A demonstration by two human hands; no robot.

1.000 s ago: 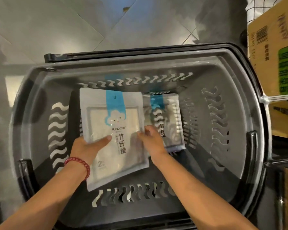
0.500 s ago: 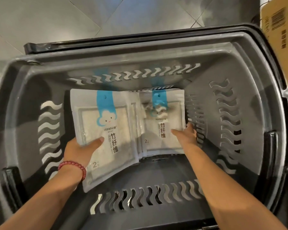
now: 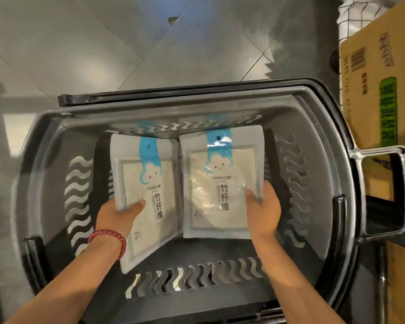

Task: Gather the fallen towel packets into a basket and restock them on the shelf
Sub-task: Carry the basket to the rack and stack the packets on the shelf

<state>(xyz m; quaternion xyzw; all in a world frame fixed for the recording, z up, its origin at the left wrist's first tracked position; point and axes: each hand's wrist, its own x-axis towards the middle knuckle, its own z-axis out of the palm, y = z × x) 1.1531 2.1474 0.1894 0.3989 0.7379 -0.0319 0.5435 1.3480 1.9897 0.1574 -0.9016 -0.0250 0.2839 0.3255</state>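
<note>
A grey plastic basket (image 3: 313,127) with wavy slots stands on the floor below me. Inside it I hold two white towel packets with blue cloud prints, side by side. My left hand (image 3: 117,216), with a red bead bracelet at the wrist, grips the left packet (image 3: 147,183) at its lower left edge, thumb on top. My right hand (image 3: 263,211) grips the right packet (image 3: 222,181) at its lower right edge, thumb on the front. The left packet tilts slightly, its bottom corner over the basket floor.
Cardboard boxes (image 3: 379,90) stand to the right of the basket, with a wire rack above them. The basket's black handle (image 3: 150,95) lies folded along the far rim. Grey floor tiles (image 3: 80,43) spread beyond the basket.
My right hand moved off the left packet to the right packet, took hold of it and lifted it. The two packets have come apart and sit side by side.
</note>
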